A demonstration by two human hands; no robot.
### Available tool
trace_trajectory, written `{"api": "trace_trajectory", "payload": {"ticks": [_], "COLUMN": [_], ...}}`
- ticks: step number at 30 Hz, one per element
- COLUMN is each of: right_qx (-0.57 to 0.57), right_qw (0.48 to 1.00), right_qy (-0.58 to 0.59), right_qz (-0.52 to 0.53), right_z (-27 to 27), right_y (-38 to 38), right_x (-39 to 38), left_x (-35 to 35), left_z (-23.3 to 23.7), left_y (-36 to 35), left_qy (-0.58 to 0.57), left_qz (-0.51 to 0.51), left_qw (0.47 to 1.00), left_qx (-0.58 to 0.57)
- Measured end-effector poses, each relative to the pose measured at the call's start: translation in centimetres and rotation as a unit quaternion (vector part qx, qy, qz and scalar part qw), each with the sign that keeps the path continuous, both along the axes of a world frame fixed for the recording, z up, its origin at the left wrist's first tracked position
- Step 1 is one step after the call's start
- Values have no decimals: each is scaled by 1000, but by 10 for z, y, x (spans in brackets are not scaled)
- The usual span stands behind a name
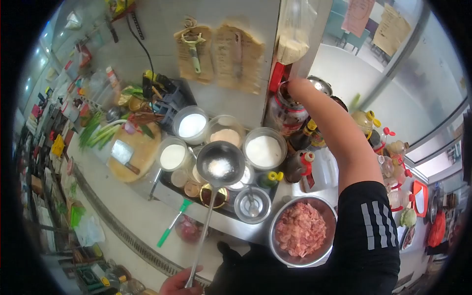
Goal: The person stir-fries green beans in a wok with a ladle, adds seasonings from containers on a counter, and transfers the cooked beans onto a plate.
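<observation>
Step in hand, I judge: collecting seasonings. My left hand [182, 284] is clamped on the handle of the ladle [220, 164], whose bowl holds white powder. My right hand [295, 87] is at the dark jar [281, 112] behind and right of the ladle, and I cannot tell its grip. The next move calls for keeping the ladle level.

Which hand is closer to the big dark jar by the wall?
Right. The right hand is up at the top of the jar; the left hand is far below, gripping the ladle.
</observation>
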State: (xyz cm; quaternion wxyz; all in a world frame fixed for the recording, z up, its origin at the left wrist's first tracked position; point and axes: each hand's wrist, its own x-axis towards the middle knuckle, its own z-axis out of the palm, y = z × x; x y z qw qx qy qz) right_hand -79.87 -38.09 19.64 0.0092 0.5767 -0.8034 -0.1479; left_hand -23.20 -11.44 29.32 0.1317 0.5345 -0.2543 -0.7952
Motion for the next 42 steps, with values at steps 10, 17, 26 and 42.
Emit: {"api": "trace_trajectory", "payload": {"ticks": [10, 17, 26, 42], "right_qx": [160, -6, -265, -496], "right_qw": [986, 999, 959, 712], "right_qy": [54, -46, -101, -480], "right_qz": [14, 12, -23, -130], "right_z": [30, -37, -5, 80], "right_y": [3, -30, 23, 189], "right_x": [17, -26, -9, 8], "left_x": [-3, -2, -9, -36], "left_z": [2, -2, 2, -39], "left_y": [-5, -2, -9, -57], "left_qy": [40, 53, 41, 165], "left_qz": [-3, 6, -8, -183], "left_qw": [999, 999, 999, 968], "left_qx": [23, 10, 13, -44]}}
